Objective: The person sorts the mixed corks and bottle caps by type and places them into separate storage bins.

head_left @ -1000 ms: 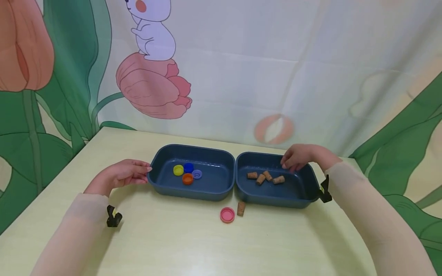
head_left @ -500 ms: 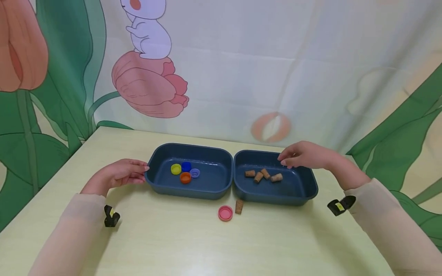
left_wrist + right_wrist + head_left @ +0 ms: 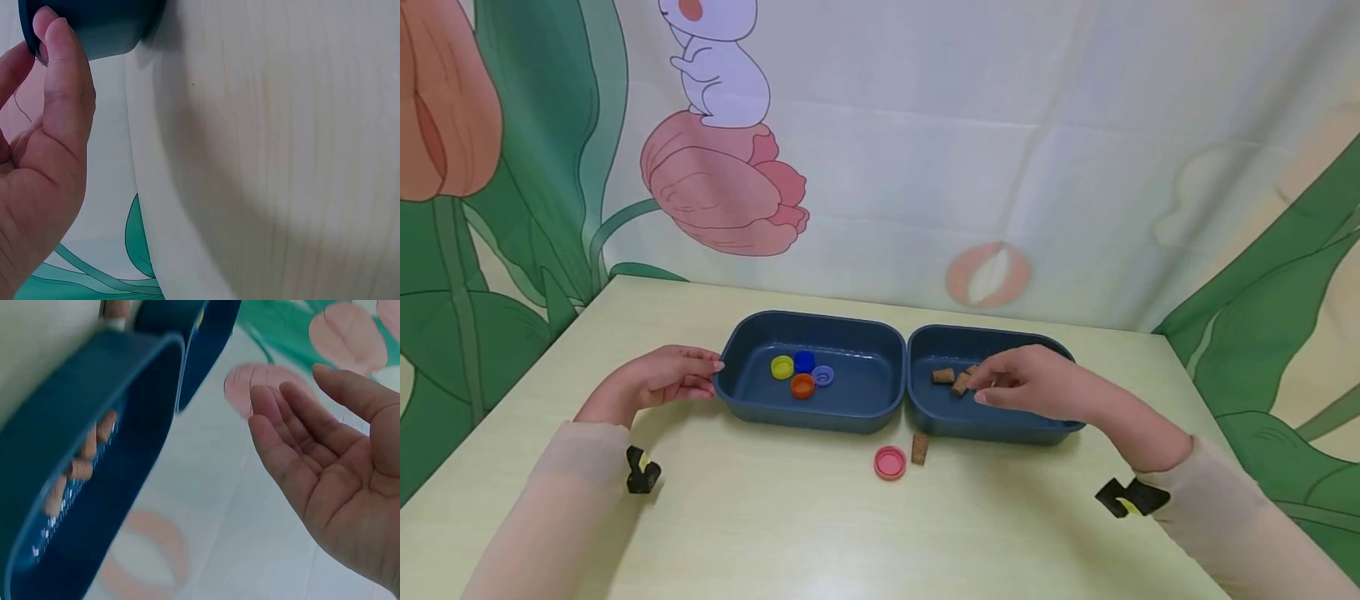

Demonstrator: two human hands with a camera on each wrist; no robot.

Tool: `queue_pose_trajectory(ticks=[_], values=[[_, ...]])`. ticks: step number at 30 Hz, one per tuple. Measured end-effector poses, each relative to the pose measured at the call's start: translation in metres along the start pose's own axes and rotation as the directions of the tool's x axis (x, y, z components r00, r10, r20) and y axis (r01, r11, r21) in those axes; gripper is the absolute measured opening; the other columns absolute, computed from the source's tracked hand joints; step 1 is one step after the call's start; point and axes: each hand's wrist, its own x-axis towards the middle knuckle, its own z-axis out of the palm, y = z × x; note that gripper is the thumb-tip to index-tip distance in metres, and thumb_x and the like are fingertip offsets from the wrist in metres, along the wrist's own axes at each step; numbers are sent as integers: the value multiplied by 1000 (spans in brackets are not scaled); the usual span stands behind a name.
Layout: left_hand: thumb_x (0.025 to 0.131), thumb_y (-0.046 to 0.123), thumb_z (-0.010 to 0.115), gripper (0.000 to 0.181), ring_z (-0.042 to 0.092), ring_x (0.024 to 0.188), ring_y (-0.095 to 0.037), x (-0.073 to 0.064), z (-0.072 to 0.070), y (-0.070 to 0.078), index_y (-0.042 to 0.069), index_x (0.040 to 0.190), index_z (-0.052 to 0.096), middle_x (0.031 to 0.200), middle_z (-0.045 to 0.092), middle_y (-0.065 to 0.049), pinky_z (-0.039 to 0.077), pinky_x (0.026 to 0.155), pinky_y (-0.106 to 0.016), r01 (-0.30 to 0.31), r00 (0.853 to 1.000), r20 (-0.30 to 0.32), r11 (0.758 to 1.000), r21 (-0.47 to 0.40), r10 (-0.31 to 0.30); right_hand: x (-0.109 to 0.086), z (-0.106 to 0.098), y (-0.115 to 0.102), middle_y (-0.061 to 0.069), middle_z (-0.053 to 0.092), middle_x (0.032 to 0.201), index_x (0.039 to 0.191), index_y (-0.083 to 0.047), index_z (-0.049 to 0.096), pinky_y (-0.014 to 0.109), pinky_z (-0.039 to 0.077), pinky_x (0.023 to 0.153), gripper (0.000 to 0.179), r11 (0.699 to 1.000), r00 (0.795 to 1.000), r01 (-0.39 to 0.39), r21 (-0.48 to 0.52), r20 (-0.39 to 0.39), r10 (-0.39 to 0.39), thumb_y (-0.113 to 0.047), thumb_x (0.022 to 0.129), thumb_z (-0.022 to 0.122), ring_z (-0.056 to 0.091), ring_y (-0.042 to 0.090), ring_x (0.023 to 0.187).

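Observation:
At the left end of the left dark blue tray, my left hand pinches the rim; the left wrist view shows thumb and fingers at that edge. Inside that tray lie yellow, dark blue, orange and lilac bottle caps. My right hand hovers over the right dark blue tray, its fingers loosely bent. Nothing shows in its palm in the right wrist view. Several corks lie in the right tray, partly hidden by the hand in the head view.
A pink bottle cap and a single cork lie on the pale wooden table in front of the trays. The two trays stand end to end. Behind the table hangs a printed cloth with flowers.
My right hand has risen from inside the right tray, then come toward me and slightly left, over the tray's front part. The left hand stays at its rim.

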Motion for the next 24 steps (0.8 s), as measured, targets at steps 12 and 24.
queue_pose_trajectory(ticks=[12, 24], values=[[107, 15, 52, 21, 66, 74, -5, 2, 2, 3, 1, 123, 51, 82, 68, 6, 62, 76, -18, -9, 1000, 1, 1000, -20, 9, 12, 62, -5, 12, 75, 114, 125, 0, 70, 21, 59, 85, 30, 987, 997, 72, 144, 24, -77, -13, 98, 68, 71, 14, 99], [107, 14, 51, 20, 66, 74, -5, 2, 1, 0, 1, 123, 50, 81, 68, 6, 62, 76, -18, -4, 1000, 0, 1000, -18, 4, 37, 110, 2, 7, 75, 107, 127, -3, 70, 30, 57, 88, 35, 987, 987, 160, 19, 17, -160, -8, 92, 72, 67, 23, 99]])
